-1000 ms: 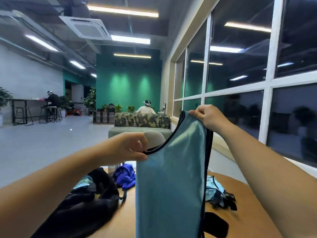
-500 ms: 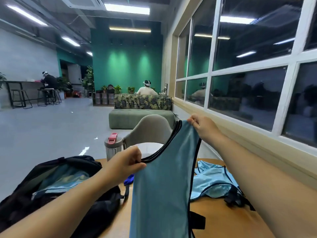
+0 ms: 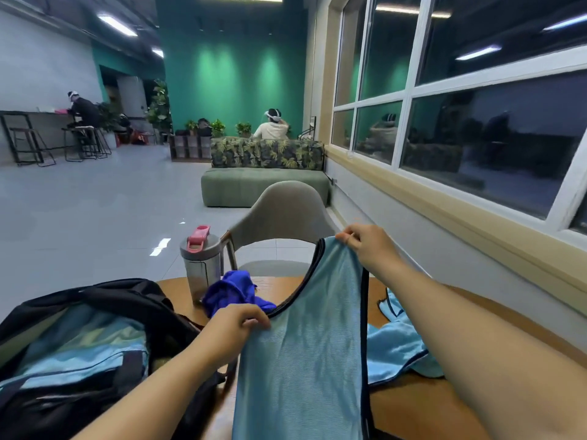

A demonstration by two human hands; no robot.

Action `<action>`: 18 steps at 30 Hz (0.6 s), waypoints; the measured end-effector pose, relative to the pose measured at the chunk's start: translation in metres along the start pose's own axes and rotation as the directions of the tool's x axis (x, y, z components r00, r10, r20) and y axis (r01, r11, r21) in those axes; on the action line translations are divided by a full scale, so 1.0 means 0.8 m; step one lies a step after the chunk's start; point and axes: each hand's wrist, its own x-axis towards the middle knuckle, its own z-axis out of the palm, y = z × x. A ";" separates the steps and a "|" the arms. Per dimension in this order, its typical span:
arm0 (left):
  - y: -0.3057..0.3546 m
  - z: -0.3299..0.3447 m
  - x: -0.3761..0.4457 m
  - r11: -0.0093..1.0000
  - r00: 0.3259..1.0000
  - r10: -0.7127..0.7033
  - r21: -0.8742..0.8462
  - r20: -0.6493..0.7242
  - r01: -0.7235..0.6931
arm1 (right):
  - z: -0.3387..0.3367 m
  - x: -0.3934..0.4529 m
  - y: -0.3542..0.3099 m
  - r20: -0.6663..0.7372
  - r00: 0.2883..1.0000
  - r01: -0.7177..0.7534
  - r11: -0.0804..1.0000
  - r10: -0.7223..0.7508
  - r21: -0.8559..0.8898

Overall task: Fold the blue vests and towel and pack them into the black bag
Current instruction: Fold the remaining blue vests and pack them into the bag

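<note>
The wooden surface (image 3: 422, 404) in front of me carries everything, and biggest on it is the black bag (image 3: 95, 354) at my left, lying unzipped with light blue fabric already inside. Next in size is the blue vest (image 3: 305, 360) I hold up over the surface's near edge, hanging straight down in one limp sheet; it looks thin, meshy and very light, so I judge it will sag and slide unless I keep it taut by the shoulder straps, which is where a hold makes sense. A second light blue vest (image 3: 397, 347) lies crumpled on the surface at my right, partly behind my forearm. Beyond my left wrist sits the darker blue towel (image 3: 235, 293), bunched just beside a lidded bottle (image 3: 201, 265). My right hand (image 3: 371, 246) pinches the top of one strap, raised higher; my left hand (image 3: 236, 328) is curled round the black-trimmed neckline lower down, so the vest hangs slanted between them, hands well apart, each clamped on cloth
</note>
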 end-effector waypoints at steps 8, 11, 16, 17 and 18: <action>-0.077 0.083 0.031 0.987 0.991 -0.112 -0.123 -0.066 0.104 | 0.090 0.024 0.056 0.077 0.994 -0.081 0.993 0.074 0.089; -0.105 0.111 0.039 0.991 0.994 -0.104 -0.092 -0.033 0.101 | 0.117 0.028 0.072 0.117 0.989 -0.100 0.990 0.089 0.097; -0.133 0.134 0.037 0.996 0.996 -0.078 0.041 -0.033 0.079 | 0.146 0.021 0.090 0.163 0.983 -0.117 0.977 0.087 0.180; -0.135 0.137 0.036 0.993 0.995 -0.081 0.083 -0.051 0.086 | 0.148 0.018 0.091 0.165 0.983 -0.109 0.973 0.076 0.201; -0.137 0.140 0.034 0.988 0.993 -0.079 0.122 -0.090 0.090 | 0.148 0.014 0.091 0.161 0.985 -0.095 0.971 0.060 0.221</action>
